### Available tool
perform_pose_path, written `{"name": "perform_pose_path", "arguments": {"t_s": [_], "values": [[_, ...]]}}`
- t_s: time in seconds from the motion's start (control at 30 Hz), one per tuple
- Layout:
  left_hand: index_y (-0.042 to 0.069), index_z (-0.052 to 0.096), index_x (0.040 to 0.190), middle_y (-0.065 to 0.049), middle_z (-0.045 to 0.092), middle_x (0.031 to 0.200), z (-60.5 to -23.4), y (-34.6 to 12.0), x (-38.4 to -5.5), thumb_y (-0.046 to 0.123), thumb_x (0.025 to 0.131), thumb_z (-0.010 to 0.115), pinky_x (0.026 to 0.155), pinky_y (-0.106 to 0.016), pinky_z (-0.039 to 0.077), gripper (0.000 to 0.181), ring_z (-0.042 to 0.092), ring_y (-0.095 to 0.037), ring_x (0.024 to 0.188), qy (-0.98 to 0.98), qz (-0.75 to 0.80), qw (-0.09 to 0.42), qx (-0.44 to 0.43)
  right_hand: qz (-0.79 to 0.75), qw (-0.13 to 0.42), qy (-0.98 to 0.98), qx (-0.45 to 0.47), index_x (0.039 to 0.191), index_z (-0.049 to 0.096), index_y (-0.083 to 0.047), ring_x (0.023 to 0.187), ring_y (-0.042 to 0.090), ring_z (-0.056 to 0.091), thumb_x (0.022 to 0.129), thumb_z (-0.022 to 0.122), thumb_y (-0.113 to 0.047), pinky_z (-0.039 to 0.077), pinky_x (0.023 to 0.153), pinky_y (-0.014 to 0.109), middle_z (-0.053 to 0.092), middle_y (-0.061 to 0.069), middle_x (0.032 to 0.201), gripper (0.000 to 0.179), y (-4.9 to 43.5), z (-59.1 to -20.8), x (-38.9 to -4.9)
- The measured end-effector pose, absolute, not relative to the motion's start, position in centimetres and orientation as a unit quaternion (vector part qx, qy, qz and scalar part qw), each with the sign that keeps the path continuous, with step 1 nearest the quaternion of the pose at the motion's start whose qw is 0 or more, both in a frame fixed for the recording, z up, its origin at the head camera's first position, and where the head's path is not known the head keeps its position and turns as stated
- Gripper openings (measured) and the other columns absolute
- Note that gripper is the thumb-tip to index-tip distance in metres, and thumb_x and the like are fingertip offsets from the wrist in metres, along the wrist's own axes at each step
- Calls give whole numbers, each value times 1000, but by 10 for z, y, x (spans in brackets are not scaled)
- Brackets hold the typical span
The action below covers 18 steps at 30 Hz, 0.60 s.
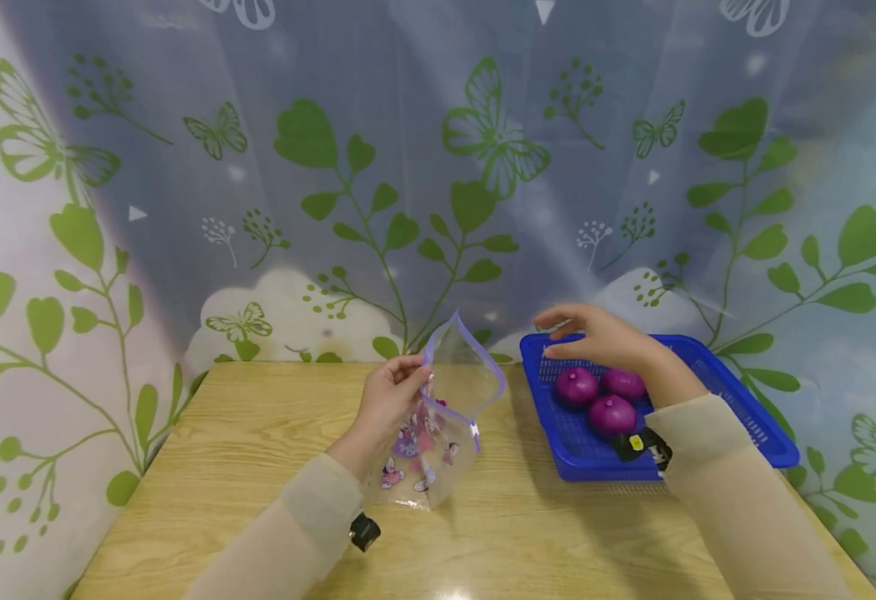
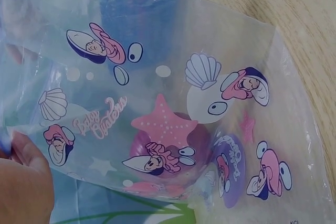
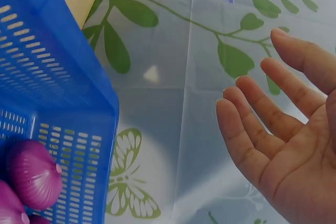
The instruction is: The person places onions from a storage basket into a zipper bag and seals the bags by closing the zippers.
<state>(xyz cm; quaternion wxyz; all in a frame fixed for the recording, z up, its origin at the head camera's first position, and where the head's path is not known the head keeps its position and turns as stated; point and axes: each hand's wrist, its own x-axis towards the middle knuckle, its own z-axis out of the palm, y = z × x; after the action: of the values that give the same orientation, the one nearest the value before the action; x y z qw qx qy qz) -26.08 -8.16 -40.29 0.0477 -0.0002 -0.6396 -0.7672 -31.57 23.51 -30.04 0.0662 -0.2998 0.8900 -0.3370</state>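
Observation:
My left hand (image 1: 392, 398) pinches the rim of a clear zip bag (image 1: 445, 471) printed with pink and purple cartoon oysters and shells. The bag's mouth, edged by a lilac zip strip, gapes toward the right. Through the plastic in the left wrist view, a red onion (image 2: 137, 146) shows low in the bag, partly covered by a printed starfish. My right hand (image 1: 606, 337) is raised over the back of a blue plastic basket (image 1: 595, 467), fingers spread and holding nothing. Several red onions (image 1: 612, 414) lie in the basket, below that hand.
A wooden table (image 1: 257, 467) carries the bag and basket. Behind it hangs a blue curtain (image 1: 407, 167) with green leaves and butterflies, close to the table's far edge. The basket stands at the table's right side.

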Motion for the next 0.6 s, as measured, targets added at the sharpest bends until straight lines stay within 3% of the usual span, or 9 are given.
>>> {"name": "perform_pose_path", "arguments": {"t_s": [0.3,0.6], "values": [[-1,66,111,-1,58,85,-403,-82,-260,6,95,68,54,-16,41,17,50,-9,68,-637,-770,45,2,-342,55,893,-289,137,57,-2,121,42,58,91,75,-14,46,101,56,58,20,136,51,259,-305,-321],[0,66,109,-1,62,84,-405,-82,-261,5,95,67,52,-16,39,15,49,-8,63,-633,-773,34,1,-377,68,890,-246,138,52,5,120,46,57,94,72,-12,51,97,53,55,30,136,52,281,-333,-340]]}}
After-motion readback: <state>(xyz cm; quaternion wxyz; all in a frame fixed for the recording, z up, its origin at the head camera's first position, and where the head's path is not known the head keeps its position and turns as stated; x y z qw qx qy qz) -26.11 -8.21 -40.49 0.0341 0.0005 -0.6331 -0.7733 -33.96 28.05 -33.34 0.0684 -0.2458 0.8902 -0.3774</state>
